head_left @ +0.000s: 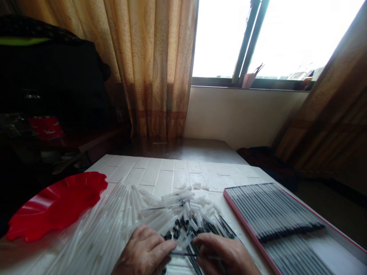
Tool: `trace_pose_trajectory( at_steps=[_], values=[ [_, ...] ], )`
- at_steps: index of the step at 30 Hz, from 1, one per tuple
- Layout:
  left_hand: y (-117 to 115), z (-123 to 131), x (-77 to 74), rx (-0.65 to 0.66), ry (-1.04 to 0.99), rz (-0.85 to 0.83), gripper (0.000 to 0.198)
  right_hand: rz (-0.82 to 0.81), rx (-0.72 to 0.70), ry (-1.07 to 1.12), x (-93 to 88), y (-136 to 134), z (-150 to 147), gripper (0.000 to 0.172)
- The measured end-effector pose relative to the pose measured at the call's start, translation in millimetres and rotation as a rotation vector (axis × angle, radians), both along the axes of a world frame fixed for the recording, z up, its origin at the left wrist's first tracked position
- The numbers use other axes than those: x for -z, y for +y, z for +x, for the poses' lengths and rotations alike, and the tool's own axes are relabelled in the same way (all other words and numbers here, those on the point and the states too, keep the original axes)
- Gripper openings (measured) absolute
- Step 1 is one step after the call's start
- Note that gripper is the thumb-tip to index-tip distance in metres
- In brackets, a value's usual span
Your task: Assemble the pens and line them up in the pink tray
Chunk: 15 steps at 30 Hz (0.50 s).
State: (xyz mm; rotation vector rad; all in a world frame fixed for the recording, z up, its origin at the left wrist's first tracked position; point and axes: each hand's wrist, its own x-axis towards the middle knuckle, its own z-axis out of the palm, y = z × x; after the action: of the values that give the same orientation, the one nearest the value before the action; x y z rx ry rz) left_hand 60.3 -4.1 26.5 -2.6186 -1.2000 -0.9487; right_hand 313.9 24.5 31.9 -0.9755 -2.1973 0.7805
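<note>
My left hand [145, 250] and my right hand [225, 252] are close together at the bottom of the view, both closed. A thin dark rod [185, 254], like a pen refill, stretches level between their fingertips, one end in each hand. Its ends are hidden by the fingers. Just beyond my hands lie small black caps [178, 227], short clear plastic pieces [197, 208] and slim dark rods [225, 225] in a loose heap. Long clear plastic tubes [106, 217] spread out to the left of my left hand.
A pink-edged tray [243, 221] on the right holds rows of grey, black-ended sticks. At the left is a red wavy-rimmed dish [57, 202]. White brick-patterned sheeting [160, 172] covers the work surface. Behind are a curtain [155, 68] and a window.
</note>
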Motion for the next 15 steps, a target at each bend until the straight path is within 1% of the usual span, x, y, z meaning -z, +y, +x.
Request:
trace_pose_trajectory(
  at_steps=[1, 2, 4, 5, 6, 7, 8, 9, 10, 12, 15],
  values=[
    [-1, 2, 0.2, 0.023, 0.009, -0.005, 0.021, -0.078, -0.017, 0.055, 1.7, 0, -4, 0.023],
    [-2, 4, 0.0, 0.035, 0.008, -0.022, 0.022, -0.166, -0.042, 0.113, 2.0, -1, -7, 0.031],
    [-3, 4, -1.0, 0.025, -0.052, -0.081, 0.023, -0.317, -0.103, 0.222, -1.6, 0, -13, 0.053],
    [-4, 3, -1.4, 0.01, -0.112, -0.11, 0.024, -0.355, -0.112, 0.258, -5.4, 0, -14, 0.061],
    [-4, 1, -1.6, -0.008, -0.188, -0.127, 0.023, -0.356, -0.098, 0.268, -9.9, 1, -14, 0.062],
    [-3, -2, -1.4, -0.031, -0.272, -0.134, 0.021, -0.315, -0.065, 0.245, -15.0, 3, -14, 0.054],
    [-3, -4, -0.8, -0.058, -0.353, -0.137, 0.019, -0.244, -0.021, 0.19, -20.1, 5, -15, 0.041],
    [-2, -7, 0.2, -0.085, -0.421, -0.134, 0.019, -0.164, 0.027, 0.106, -24.8, 7, -16, 0.026],
    [-1, -10, 1.3, -0.113, -0.466, -0.133, 0.018, -0.092, 0.069, 0.004, -28.9, 10, -18, 0.018],
    [1, -13, 3.1, -0.141, -0.486, -0.144, 0.017, 0.013, 0.129, -0.213, -34.5, 16, -26, 0.022],
    [3, -14, 2.7, -0.146, -0.434, -0.102, 0.016, 0.088, 0.177, -0.484, -35.9, 24, -47, 0.021]
  ],
)
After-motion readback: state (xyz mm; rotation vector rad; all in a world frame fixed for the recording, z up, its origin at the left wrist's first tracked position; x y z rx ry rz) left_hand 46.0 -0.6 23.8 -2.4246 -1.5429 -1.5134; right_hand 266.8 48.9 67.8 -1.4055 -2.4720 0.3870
